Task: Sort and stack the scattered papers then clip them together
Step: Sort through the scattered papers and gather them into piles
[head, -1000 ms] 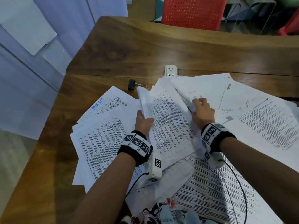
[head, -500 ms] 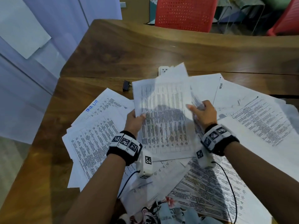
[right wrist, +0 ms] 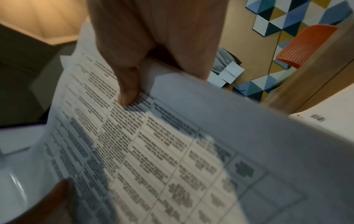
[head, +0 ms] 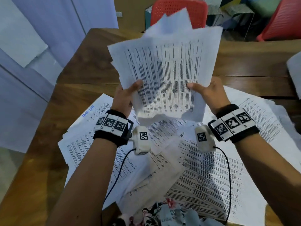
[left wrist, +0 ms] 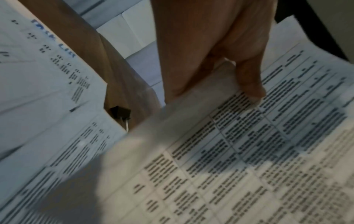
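I hold a loose bundle of printed sheets [head: 166, 70] up in the air above the table, its edges uneven. My left hand [head: 125, 95] pinches the bundle's left edge, thumb on the front [left wrist: 250, 86]. My right hand [head: 206, 90] pinches the right edge, thumb on the print [right wrist: 128, 94]. Many more printed papers [head: 195, 168] lie scattered and overlapping on the wooden table [head: 40, 160] below. A black binder clip [left wrist: 120, 112] lies on the wood beside the papers in the left wrist view; the lifted bundle hides it in the head view.
A sheet headed in blue handwriting [head: 88, 111] lies at the left of the spread. A red perforated chair [head: 177, 12] stands behind the table. Patterned cloth [head: 156, 214] shows at the near edge. More paper [head: 294, 70] lies at the far right.
Both hands have lifted the bundle off the spread and raised it upright in front of the camera. It now covers the clip and the white socket seen earlier.
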`<state>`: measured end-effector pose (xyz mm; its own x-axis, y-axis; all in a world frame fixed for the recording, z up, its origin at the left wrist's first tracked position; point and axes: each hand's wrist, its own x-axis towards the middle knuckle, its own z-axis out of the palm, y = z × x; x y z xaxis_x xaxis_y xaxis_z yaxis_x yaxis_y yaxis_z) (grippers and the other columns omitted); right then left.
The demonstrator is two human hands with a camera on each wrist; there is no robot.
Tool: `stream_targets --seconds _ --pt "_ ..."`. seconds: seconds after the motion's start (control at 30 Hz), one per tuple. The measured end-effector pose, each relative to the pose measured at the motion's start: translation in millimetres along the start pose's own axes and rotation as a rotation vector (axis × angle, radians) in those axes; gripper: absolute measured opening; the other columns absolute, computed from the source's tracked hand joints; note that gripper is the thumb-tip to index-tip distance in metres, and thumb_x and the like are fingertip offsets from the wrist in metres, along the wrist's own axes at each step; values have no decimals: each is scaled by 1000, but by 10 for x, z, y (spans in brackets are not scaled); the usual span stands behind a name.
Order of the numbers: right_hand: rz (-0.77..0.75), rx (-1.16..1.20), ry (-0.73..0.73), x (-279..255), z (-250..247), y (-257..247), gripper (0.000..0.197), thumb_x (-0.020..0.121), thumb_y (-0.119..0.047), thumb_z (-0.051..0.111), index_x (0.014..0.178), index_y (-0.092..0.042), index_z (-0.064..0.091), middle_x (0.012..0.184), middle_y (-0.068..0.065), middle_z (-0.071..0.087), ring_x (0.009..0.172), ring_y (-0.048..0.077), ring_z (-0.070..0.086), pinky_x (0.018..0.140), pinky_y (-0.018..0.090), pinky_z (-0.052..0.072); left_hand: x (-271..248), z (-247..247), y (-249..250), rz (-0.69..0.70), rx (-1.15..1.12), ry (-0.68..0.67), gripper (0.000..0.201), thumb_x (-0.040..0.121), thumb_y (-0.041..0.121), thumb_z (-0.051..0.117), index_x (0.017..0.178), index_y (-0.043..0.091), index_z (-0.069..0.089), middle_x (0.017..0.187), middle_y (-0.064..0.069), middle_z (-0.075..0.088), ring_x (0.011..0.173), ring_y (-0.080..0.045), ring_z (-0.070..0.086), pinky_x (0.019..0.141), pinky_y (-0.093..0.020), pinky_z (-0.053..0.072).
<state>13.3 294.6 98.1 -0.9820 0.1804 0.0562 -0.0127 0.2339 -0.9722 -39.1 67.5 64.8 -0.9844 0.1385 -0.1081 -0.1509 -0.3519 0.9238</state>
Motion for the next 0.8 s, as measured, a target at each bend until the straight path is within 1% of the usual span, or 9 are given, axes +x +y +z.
stream_targets --seconds 0.1,0.17,0.23,0.37,0.43,0.5,0.63,0.73,0.8 --pt "-99 92 95 -104 -54 -139 18 84 -2 62 94 -17 60 92 -10 64 77 -10 64 75 9 49 13 69 144 104 53 -68 20 77 7 62 95 13 58 77 7 68 76 -10 67 74 -27 55" --pt "-129 149 137 -197 -95 -153 25 84 3 60 87 -22 56 89 -12 62 71 -16 61 69 3 46 -19 91 211 134 117 -120 25 75 10 66 99 14 59 84 6 71 85 -14 69 79 -31 55" --pt "-99 167 121 -279 -128 -81 27 79 3 64 87 -22 60 86 -16 67 75 -11 64 73 12 52 -43 53 212 145 160 -131 39 66 19 75 102 18 62 96 4 72 99 -20 67 89 -41 53" --pt "29 105 78 -334 -156 269 44 68 -2 77 109 -5 60 104 1 70 97 10 67 87 30 56 -104 12 -8 83 221 -194 60 38 46 89 90 24 70 86 13 75 84 -2 70 75 -21 55" --pt "38 134 62 -344 -102 355 47 75 3 71 118 -2 52 116 10 63 105 21 63 88 28 55 -125 45 -118 54 259 -205 66 38 48 89 95 25 66 88 16 74 86 0 69 80 -20 54" --pt "2 134 116 -333 -43 348 39 83 5 61 120 -2 49 113 8 61 100 15 61 81 16 54 -139 124 -134 87 306 -196 49 54 32 84 98 22 64 89 14 74 87 -2 69 79 -21 54" --pt "-247 114 330 -246 -46 144 43 86 8 55 123 -8 37 107 -11 49 92 -24 51 81 1 41 -116 275 77 213 313 -73 15 79 5 68 90 15 65 76 10 73 76 -7 69 70 -25 54" --pt "-540 -65 488 -204 -103 57 68 78 14 60 133 3 22 128 -1 32 118 -25 30 103 3 25 -119 295 172 241 298 -86 12 76 13 71 85 19 66 75 10 74 73 -7 70 68 -29 57" --pt "-609 -204 513 -165 -90 50 77 74 9 62 137 -2 18 129 -8 27 121 -22 25 104 3 20 -175 257 135 215 313 -118 31 63 27 75 91 20 66 83 9 74 82 -8 70 73 -29 57"
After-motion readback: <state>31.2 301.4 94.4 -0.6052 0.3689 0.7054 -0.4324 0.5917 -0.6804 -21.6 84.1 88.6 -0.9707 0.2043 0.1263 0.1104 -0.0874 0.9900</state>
